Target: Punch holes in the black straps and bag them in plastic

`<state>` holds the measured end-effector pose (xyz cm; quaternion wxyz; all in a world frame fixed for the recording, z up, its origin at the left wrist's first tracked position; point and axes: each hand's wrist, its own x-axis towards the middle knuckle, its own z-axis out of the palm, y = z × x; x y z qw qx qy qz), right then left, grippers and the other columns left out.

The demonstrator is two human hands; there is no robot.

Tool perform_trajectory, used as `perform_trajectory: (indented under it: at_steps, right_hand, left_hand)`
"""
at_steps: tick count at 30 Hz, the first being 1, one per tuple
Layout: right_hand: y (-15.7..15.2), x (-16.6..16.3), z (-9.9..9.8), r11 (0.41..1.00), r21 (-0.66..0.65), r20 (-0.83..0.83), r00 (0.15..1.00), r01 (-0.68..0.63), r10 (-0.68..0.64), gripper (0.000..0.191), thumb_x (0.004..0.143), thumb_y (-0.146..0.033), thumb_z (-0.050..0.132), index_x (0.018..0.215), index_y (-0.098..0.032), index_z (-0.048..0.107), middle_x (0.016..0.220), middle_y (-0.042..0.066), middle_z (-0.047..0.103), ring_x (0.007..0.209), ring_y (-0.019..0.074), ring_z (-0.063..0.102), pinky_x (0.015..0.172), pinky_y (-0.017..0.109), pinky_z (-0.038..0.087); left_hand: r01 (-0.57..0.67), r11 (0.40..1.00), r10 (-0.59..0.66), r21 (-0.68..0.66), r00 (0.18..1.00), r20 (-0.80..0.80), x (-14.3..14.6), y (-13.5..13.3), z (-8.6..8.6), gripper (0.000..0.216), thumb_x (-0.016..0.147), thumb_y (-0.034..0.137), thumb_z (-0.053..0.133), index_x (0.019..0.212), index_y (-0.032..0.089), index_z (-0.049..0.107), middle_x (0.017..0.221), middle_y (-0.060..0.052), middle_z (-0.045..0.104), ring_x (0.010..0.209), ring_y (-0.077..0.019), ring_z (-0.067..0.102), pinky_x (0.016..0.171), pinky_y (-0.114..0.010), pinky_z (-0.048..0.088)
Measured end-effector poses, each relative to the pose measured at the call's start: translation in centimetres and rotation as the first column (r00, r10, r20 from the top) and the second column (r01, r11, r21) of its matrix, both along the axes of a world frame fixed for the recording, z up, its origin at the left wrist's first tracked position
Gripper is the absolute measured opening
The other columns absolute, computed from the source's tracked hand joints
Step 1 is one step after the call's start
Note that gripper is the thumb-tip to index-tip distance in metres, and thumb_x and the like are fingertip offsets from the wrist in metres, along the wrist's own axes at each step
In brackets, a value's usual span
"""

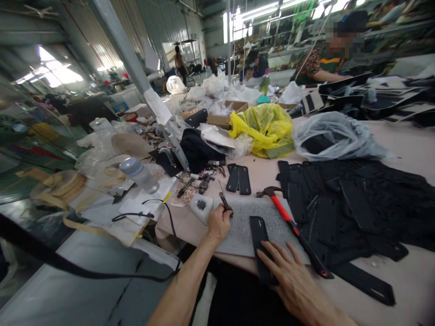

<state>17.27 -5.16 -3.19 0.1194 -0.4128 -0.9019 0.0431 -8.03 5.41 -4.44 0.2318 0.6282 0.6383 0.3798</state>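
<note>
My left hand [219,222] is closed around a small metal tool [224,202] that points up and away, at the left edge of a grey stone slab [244,219]. My right hand [288,274] lies flat with its fingers spread on the near end of a black leather strip [261,246], which rests lengthwise on the slab. A hammer with a red and black handle [288,222] lies diagonally on the slab just right of the strip. A white block with a dark spot [201,206] sits left of my left hand.
A large heap of black leather pieces [356,203] covers the table to the right. Two black strips [238,179], a yellow plastic bag [263,129], a clear bag [335,136], a plastic bottle [139,174] and small tools lie beyond. Other people work at the far benches.
</note>
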Motion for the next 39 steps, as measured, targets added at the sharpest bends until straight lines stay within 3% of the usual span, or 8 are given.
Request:
perform_trajectory:
  at_steps: [3,5,7,10,16,26,32,39]
  right_hand:
    - [0.9,-0.3,1.4,0.981,-0.192,-0.07,0.997,0.014,-0.028,0.08,0.067,-0.021,0.064,0.144,-0.025,0.041,0.148,0.01,0.043,0.131,0.0338,0.043,0.109,0.058,0.031]
    - [3.1,-0.6,2.4,0.962,-0.26,-0.185,0.973,0.083,-0.134,0.056,0.079,-0.03,0.059,0.134,-0.024,0.052,0.137,0.01,0.053,0.124,0.0288,0.05,0.103,0.049,0.04]
    - [5.5,-1.1,2.9,0.939,-0.274,-0.256,0.926,0.207,-0.278,0.032,0.088,-0.029,0.05,0.117,-0.022,0.063,0.119,0.009,0.063,0.111,0.0241,0.058,0.095,0.04,0.045]
    - [8.2,-2.3,2.1,0.908,-0.266,-0.204,0.901,0.325,-0.382,0.022,0.087,-0.021,0.052,0.104,-0.02,0.067,0.103,0.008,0.065,0.098,0.0233,0.061,0.088,0.037,0.045]
    - [8.7,-3.3,0.0,0.877,-0.285,-0.175,0.879,0.387,-0.445,0.018,0.084,-0.018,0.059,0.101,-0.018,0.065,0.1,0.009,0.063,0.091,0.0224,0.06,0.084,0.034,0.044]
    - [9.2,-3.1,-0.5,0.862,-0.318,-0.189,0.864,0.395,-0.466,0.007,0.084,-0.015,0.055,0.082,-0.019,0.059,0.086,0.004,0.062,0.081,0.0187,0.059,0.078,0.031,0.04]
    - [9.0,-2.8,-0.9,0.88,-0.285,-0.206,0.873,0.379,-0.442,0.015,0.09,-0.014,0.045,0.086,-0.019,0.059,0.089,0.006,0.063,0.085,0.0189,0.059,0.077,0.029,0.039]
    - [9.0,-3.8,-0.1,0.866,-0.232,-0.066,0.881,0.444,-0.469,0.019,0.09,-0.011,0.043,0.084,-0.018,0.06,0.085,0.007,0.062,0.08,0.0199,0.058,0.07,0.031,0.034]
  left_hand:
    - [-0.015,1.0,0.015,0.005,1.0,-0.011,0.1,-0.1,-0.1,0.012,0.085,0.019,0.051,0.088,0.019,0.062,0.08,-0.004,0.069,0.078,-0.0183,0.064,0.072,-0.026,0.046]
    - [-0.042,0.999,0.042,0.016,0.999,0.009,0.0,-0.1,-0.3,0.013,0.086,0.019,0.051,0.09,0.018,0.062,0.08,-0.005,0.069,0.078,-0.0185,0.064,0.072,-0.026,0.046]
    - [-0.053,0.998,0.052,0.027,0.998,0.023,0.0,-0.1,-0.4,0.013,0.086,0.02,0.051,0.09,0.018,0.062,0.08,-0.005,0.069,0.078,-0.0184,0.064,0.072,-0.026,0.046]
    - [-0.049,0.998,0.048,0.027,0.999,0.021,-0.2,-0.2,-0.6,0.013,0.086,0.021,0.051,0.09,0.017,0.063,0.081,-0.006,0.069,0.078,-0.0188,0.064,0.073,-0.027,0.047]
    - [-0.055,0.998,0.055,-0.009,0.998,0.043,-0.3,-0.1,-0.9,0.013,0.086,0.021,0.052,0.091,0.018,0.064,0.083,-0.005,0.07,0.08,-0.0192,0.064,0.074,-0.027,0.047]
    - [-0.07,0.998,0.069,0.006,0.995,0.074,0.0,-0.3,0.1,0.01,0.084,0.019,0.053,0.086,0.018,0.063,0.079,-0.005,0.068,0.076,-0.0184,0.063,0.071,-0.026,0.045]
    - [0.007,1.0,-0.008,0.004,0.968,0.25,3.9,-1.3,2.4,0.009,0.085,0.02,0.054,0.085,0.018,0.063,0.074,-0.001,0.066,0.068,-0.0151,0.06,0.065,-0.023,0.043]
    - [0.077,0.994,-0.061,-0.074,0.977,0.204,7.0,-1.0,0.4,0.01,0.084,0.014,0.053,0.086,0.017,0.062,0.076,-0.003,0.066,0.072,-0.0167,0.06,0.066,-0.025,0.043]
